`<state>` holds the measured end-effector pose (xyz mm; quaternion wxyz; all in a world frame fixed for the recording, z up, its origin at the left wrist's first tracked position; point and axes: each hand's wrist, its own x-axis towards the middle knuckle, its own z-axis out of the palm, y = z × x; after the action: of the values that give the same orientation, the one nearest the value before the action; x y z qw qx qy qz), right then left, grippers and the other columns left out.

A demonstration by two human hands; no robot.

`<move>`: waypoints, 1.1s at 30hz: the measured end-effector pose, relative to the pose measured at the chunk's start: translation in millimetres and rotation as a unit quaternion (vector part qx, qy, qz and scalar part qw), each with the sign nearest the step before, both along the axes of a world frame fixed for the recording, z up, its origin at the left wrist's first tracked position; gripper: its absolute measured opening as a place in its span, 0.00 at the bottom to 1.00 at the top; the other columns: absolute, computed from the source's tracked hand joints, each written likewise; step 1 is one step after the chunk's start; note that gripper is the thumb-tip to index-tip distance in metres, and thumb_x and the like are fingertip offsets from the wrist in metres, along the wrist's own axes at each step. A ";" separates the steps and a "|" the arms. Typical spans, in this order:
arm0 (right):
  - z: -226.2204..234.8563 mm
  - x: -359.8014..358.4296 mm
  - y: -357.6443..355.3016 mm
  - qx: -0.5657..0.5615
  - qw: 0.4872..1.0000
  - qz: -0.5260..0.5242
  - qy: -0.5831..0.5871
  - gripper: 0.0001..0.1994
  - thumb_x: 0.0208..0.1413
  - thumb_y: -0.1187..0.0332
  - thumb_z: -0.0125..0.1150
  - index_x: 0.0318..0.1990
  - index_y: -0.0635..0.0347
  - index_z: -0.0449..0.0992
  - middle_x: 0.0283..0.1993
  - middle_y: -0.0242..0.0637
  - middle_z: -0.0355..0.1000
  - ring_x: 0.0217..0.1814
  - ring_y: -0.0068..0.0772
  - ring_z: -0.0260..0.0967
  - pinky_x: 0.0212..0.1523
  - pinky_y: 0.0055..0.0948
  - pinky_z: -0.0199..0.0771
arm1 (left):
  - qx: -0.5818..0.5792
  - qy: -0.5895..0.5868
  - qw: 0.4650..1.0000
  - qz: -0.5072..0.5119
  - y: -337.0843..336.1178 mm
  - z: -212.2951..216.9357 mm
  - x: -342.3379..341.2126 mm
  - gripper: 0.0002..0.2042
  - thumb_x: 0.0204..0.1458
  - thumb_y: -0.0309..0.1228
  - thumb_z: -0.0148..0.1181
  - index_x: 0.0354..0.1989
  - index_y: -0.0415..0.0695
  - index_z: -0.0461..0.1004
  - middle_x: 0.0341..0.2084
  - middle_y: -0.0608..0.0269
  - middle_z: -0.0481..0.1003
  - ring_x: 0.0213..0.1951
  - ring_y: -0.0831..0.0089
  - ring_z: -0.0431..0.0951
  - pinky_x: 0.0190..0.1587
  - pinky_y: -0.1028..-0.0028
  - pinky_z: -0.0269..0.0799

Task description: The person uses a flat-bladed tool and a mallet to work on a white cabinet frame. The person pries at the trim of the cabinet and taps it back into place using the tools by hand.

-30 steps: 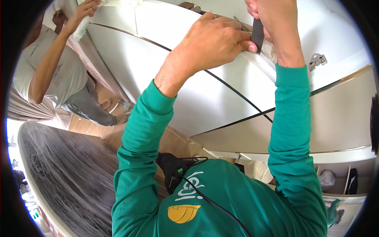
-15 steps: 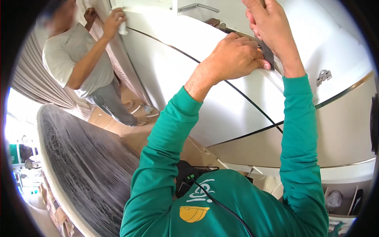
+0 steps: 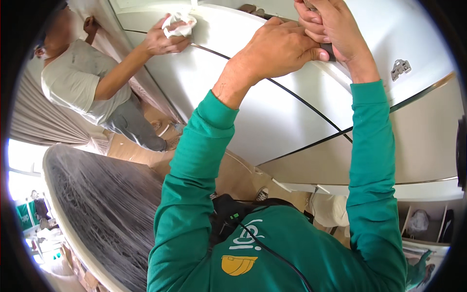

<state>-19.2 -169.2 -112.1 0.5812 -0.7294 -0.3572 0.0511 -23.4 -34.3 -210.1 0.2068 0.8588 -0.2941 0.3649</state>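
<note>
My right hand (image 3: 333, 31) is closed around the handle of a scraper, its flat dark blade (image 3: 330, 52) showing just below the fingers. Beside it, my left hand (image 3: 279, 48) has its fingers curled at the edge of a white panel (image 3: 292, 112), with the thumb tip against the blade. What lies under the left fingers is hidden. Both hands meet at the top of the view, arms stretched forward. A dark strip (image 3: 309, 104) runs across the panel below them.
At the left a co-worker's hand (image 3: 168, 41) holds a crumpled white cloth (image 3: 179, 23) against the panel. A metal hinge (image 3: 401, 69) sits right of my right hand. A film-covered dark oval surface with a pale rim (image 3: 97, 204) stands at my left. Open compartments (image 3: 423, 221) are lower right.
My hands have come closer together, the right one lower over the blade, covering more of it. The co-worker's cloth has moved right and onto the panel. The view has shifted slightly.
</note>
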 end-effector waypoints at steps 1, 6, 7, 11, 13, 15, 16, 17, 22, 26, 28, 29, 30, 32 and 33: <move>-1.5 -0.1 1.0 -0.006 1.000 -0.006 -0.006 0.24 0.66 0.39 0.57 0.36 0.52 0.68 0.21 0.16 0.57 0.15 0.07 0.48 0.12 0.13 0.50 | -0.004 -0.019 1.000 -0.006 -0.3 -3.4 2.6 0.20 0.63 0.55 0.56 0.40 0.52 0.85 0.36 0.63 0.83 0.45 0.62 0.81 0.51 0.59 0.69; -8.8 14.7 -6.9 0.028 0.999 -0.008 -0.039 0.21 0.68 0.43 0.58 0.36 0.50 0.68 0.21 0.16 0.57 0.15 0.06 0.47 0.11 0.13 0.49 | -0.006 0.018 0.999 -0.040 -2.9 7.3 -3.4 0.18 0.65 0.48 0.56 0.36 0.47 0.85 0.32 0.59 0.81 0.41 0.60 0.80 0.48 0.59 0.69; -8.1 10.6 -1.1 0.031 0.998 -0.004 -0.056 0.20 0.69 0.44 0.58 0.35 0.50 0.68 0.21 0.15 0.57 0.15 0.06 0.47 0.11 0.12 0.48 | 0.001 0.015 0.998 -0.054 -0.2 11.3 -7.5 0.18 0.66 0.44 0.55 0.35 0.43 0.84 0.31 0.57 0.80 0.40 0.59 0.79 0.47 0.59 0.69; -13.2 14.6 -3.9 0.047 0.996 -0.011 -0.075 0.17 0.69 0.49 0.59 0.35 0.49 0.68 0.21 0.15 0.57 0.15 0.06 0.47 0.10 0.12 0.49 | -0.009 0.062 0.996 -0.063 2.4 18.8 -13.5 0.17 0.65 0.41 0.57 0.35 0.40 0.84 0.30 0.52 0.82 0.37 0.55 0.81 0.45 0.56 0.73; -10.8 12.6 -1.4 0.054 0.997 -0.004 -0.057 0.17 0.68 0.50 0.61 0.34 0.48 0.67 0.21 0.15 0.58 0.15 0.06 0.48 0.11 0.12 0.49 | -0.012 0.051 0.997 -0.060 3.0 18.5 -12.7 0.18 0.65 0.41 0.57 0.33 0.38 0.83 0.30 0.50 0.82 0.34 0.52 0.81 0.43 0.55 0.74; -9.2 9.2 -0.7 0.050 0.997 -0.005 -0.053 0.16 0.67 0.51 0.62 0.34 0.48 0.67 0.21 0.16 0.58 0.16 0.06 0.49 0.11 0.12 0.49 | -0.016 0.054 0.997 -0.049 2.9 19.3 -14.4 0.18 0.65 0.41 0.57 0.32 0.38 0.83 0.30 0.49 0.81 0.34 0.52 0.81 0.43 0.55 0.74; -9.9 8.8 -1.1 0.051 0.997 -0.004 -0.056 0.16 0.67 0.51 0.62 0.34 0.48 0.67 0.21 0.16 0.58 0.16 0.06 0.49 0.11 0.12 0.49 | -0.014 0.059 0.997 -0.052 2.3 19.5 -14.7 0.18 0.65 0.41 0.57 0.32 0.38 0.82 0.29 0.49 0.81 0.34 0.51 0.81 0.43 0.54 0.74; -13.8 10.7 -2.8 0.058 0.996 -0.003 -0.067 0.16 0.67 0.51 0.63 0.33 0.48 0.67 0.21 0.16 0.58 0.16 0.06 0.49 0.11 0.12 0.49 | -0.012 0.064 0.996 -0.055 1.5 19.7 -15.0 0.18 0.65 0.41 0.57 0.33 0.38 0.82 0.29 0.49 0.81 0.33 0.51 0.81 0.43 0.54 0.74; -14.4 11.4 -4.8 0.060 0.996 0.005 -0.063 0.16 0.68 0.51 0.63 0.33 0.48 0.67 0.21 0.16 0.58 0.16 0.06 0.49 0.11 0.13 0.49 | 0.011 0.073 0.995 -0.071 6.1 26.8 -17.2 0.17 0.65 0.42 0.57 0.36 0.39 0.82 0.33 0.50 0.81 0.37 0.52 0.80 0.43 0.55 0.72; -13.9 7.1 -9.7 0.051 0.998 0.013 -0.046 0.17 0.68 0.51 0.63 0.33 0.48 0.66 0.21 0.16 0.58 0.16 0.07 0.49 0.11 0.14 0.49 | -0.017 0.039 0.997 -0.071 0.6 15.3 -15.5 0.16 0.66 0.42 0.56 0.38 0.41 0.82 0.38 0.51 0.81 0.41 0.54 0.79 0.44 0.58 0.69; -16.0 14.6 -14.2 0.056 0.997 0.026 -0.040 0.17 0.68 0.52 0.63 0.33 0.48 0.66 0.21 0.16 0.58 0.15 0.07 0.48 0.11 0.14 0.49 | -0.023 0.031 0.997 -0.072 -0.5 16.3 -14.1 0.16 0.66 0.43 0.56 0.39 0.42 0.82 0.39 0.51 0.81 0.41 0.54 0.79 0.44 0.59 0.68; -14.5 19.5 -14.0 0.062 0.997 0.036 -0.041 0.17 0.68 0.52 0.63 0.33 0.49 0.66 0.21 0.16 0.58 0.15 0.07 0.48 0.11 0.14 0.49 | -0.018 0.031 0.997 -0.065 0.2 17.7 -12.1 0.16 0.66 0.43 0.56 0.40 0.42 0.82 0.38 0.51 0.81 0.41 0.54 0.79 0.44 0.59 0.68; -14.0 22.7 -10.4 0.070 0.996 0.049 -0.040 0.17 0.68 0.52 0.63 0.33 0.49 0.66 0.21 0.16 0.57 0.15 0.07 0.48 0.11 0.14 0.49 | -0.011 0.033 0.998 -0.056 0.6 18.1 -11.3 0.17 0.66 0.44 0.56 0.40 0.42 0.82 0.38 0.52 0.81 0.41 0.54 0.79 0.44 0.59 0.68; -10.6 21.8 -9.9 0.073 0.995 0.051 -0.036 0.17 0.68 0.52 0.62 0.34 0.49 0.66 0.21 0.16 0.57 0.15 0.07 0.48 0.11 0.15 0.49 | -0.009 0.046 0.996 -0.070 -1.0 19.1 -11.0 0.16 0.66 0.44 0.56 0.41 0.42 0.81 0.37 0.52 0.81 0.41 0.53 0.79 0.43 0.58 0.68; -5.9 16.6 -8.8 0.070 0.996 0.042 -0.030 0.17 0.68 0.52 0.62 0.34 0.50 0.66 0.21 0.16 0.57 0.15 0.07 0.48 0.12 0.15 0.49 | -0.008 0.054 0.996 -0.076 -0.1 18.7 -10.7 0.16 0.66 0.44 0.56 0.42 0.42 0.81 0.36 0.52 0.81 0.41 0.53 0.79 0.43 0.58 0.68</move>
<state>-2.6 -178.0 -118.1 0.6171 -0.6725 -0.4076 0.0286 -34.1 -34.3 -191.4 0.2566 0.8508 -0.3437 0.3035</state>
